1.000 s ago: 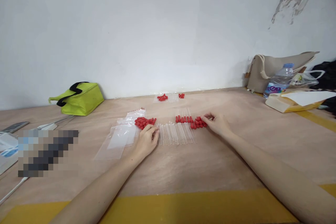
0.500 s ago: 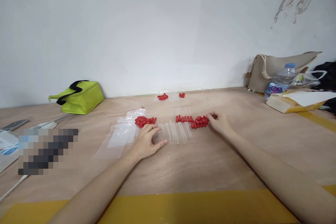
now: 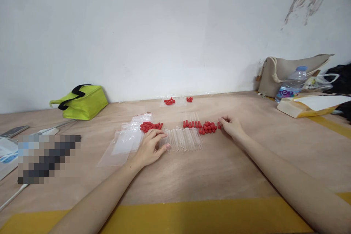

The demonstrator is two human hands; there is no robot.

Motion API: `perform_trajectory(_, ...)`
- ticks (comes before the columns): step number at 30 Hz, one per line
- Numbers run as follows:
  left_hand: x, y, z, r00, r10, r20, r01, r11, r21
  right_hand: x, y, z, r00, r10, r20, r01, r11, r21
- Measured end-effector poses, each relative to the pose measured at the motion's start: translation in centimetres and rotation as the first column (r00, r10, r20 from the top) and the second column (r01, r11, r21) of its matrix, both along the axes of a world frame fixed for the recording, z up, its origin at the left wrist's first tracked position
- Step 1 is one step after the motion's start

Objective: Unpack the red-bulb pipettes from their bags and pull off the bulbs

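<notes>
In the middle of the table [image 3: 181, 179] lies a row of thin clear tubes [image 3: 183, 139], side by side. My left hand [image 3: 152, 147] rests at the row's left end, fingers apart, thumb and fingertips against the nearest tubes. A pile of red rubber bulbs [image 3: 150, 126] sits just beyond it. Behind the row, several tubes wear red bulbs [image 3: 192, 124] at their near ends. Right of these lies another cluster of red bulbs [image 3: 209, 127]. My right hand [image 3: 232, 128] pinches a single red rubber bulb [image 3: 219, 125] beside that cluster.
Clear zip bags [image 3: 124, 142] lie left of my left hand. Near the wall, a bag with red bulbs [image 3: 170, 101] lies flat. A green bag [image 3: 86, 102] stands back left; a water bottle [image 3: 291, 84], a beige bag [image 3: 267, 76] and an opened packet [image 3: 301, 106] are at right.
My right hand has drawn slightly right, away from the right cluster, with one bulb now apart from it. My left hand has shifted a little left, its thumb pulling back along the tubes.
</notes>
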State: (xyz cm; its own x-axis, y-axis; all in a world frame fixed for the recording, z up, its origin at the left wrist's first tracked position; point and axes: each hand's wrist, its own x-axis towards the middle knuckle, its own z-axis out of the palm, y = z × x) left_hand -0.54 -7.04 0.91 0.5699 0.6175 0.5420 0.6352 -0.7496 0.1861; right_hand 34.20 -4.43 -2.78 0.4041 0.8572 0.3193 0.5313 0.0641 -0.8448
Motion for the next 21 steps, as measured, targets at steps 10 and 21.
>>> perform_trajectory(10, 0.0, 0.2, 0.0, 0.999, 0.001, 0.053, -0.002, 1.0, 0.016, 0.8, 0.1, 0.7, 0.991, -0.133, -0.001, 0.133, 0.991, 0.011)
perform_trajectory(21, 0.1, 0.0, 0.1, 0.999, -0.002, 0.039, 0.002, 1.0, 0.006, -5.7, 3.1, 6.5, 0.872, 0.211, 0.441, -0.002, 0.903, -0.429)
